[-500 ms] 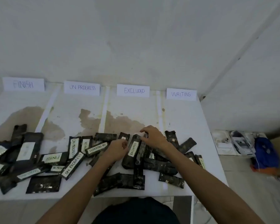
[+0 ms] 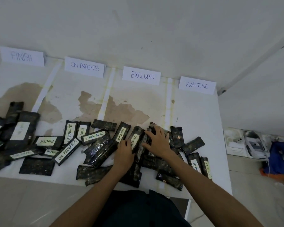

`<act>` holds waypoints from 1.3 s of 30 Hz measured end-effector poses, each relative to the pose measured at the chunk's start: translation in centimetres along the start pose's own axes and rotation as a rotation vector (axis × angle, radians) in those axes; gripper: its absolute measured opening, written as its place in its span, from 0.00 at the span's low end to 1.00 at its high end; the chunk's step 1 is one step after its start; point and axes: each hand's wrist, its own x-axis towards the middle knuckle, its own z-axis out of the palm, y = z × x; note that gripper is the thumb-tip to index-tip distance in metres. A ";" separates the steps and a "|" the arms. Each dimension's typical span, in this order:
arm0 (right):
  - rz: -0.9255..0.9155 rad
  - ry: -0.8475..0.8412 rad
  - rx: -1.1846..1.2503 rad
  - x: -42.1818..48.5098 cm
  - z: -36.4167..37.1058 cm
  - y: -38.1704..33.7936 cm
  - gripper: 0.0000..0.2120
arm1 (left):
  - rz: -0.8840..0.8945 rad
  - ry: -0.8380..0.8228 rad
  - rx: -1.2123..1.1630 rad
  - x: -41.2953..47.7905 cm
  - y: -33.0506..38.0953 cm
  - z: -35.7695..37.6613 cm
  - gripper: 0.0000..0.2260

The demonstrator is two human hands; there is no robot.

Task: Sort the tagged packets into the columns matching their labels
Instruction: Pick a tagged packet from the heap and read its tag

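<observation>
Several black packets with white tags lie jumbled along the near half of the white table [image 2: 195, 112]. Four paper signs stand at the back: FINISH [image 2: 22, 56], ON PROGRESS [image 2: 84, 67], EXCLUDED [image 2: 142, 75], WAITING [image 2: 197, 85]. My left hand [image 2: 123, 151] rests on the pile, fingers at the lower end of the packet tagged WAITING [image 2: 123, 133]. My right hand [image 2: 157, 141] lies flat with fingers spread on the packets just right of the packet tagged EXCLUDED [image 2: 134, 140]. Neither hand visibly grips a packet.
White tape strips [image 2: 106, 97] split the table into columns. A heap of packets [image 2: 20, 128] sits at the left in the FINISH column. White boxes [image 2: 246, 143] and a blue bag [image 2: 280, 158] lie on the floor to the right. The wall rises directly behind the signs.
The view has shifted closer. My left hand has slid a little right, uncovering the WAITING tag. My right hand has spread flatter over the pile.
</observation>
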 end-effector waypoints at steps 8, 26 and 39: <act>-0.029 0.120 0.293 0.4 -1.2 0.5 0.28 | 0.006 0.047 -0.063 1.2 0.4 -1.6 0.28; -0.015 0.063 0.316 3.8 -1.4 5.1 0.20 | 0.408 0.058 0.111 17.9 2.7 -6.6 0.25; -0.054 0.157 0.389 4.9 -0.4 6.2 0.18 | 0.486 0.038 0.059 29.4 6.8 -7.0 0.27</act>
